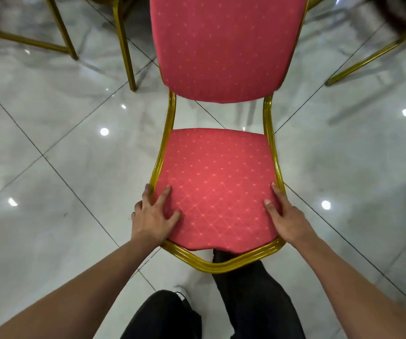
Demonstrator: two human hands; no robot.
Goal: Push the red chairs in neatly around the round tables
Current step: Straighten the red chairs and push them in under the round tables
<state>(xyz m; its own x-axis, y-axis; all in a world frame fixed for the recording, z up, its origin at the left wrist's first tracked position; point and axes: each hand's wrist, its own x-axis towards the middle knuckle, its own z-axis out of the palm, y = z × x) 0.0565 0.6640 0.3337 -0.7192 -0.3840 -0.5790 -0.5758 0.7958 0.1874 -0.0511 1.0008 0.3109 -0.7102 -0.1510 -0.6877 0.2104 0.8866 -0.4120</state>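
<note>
Gripping the red chair [218, 182] by its seat edges, left hand [154, 217] and right hand [284, 220] curled around the gold frame. I am facing its front on the tiled floor [50, 155]; no table showing. Next I am probably needing to turn it toward a table.

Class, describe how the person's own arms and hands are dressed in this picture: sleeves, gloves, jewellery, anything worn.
Both forearms are bare, with no sleeve in view. The left hand and right hand wear no gloves, and no rings, watch or bracelet show. Below, the legs wear dark trousers.
</note>
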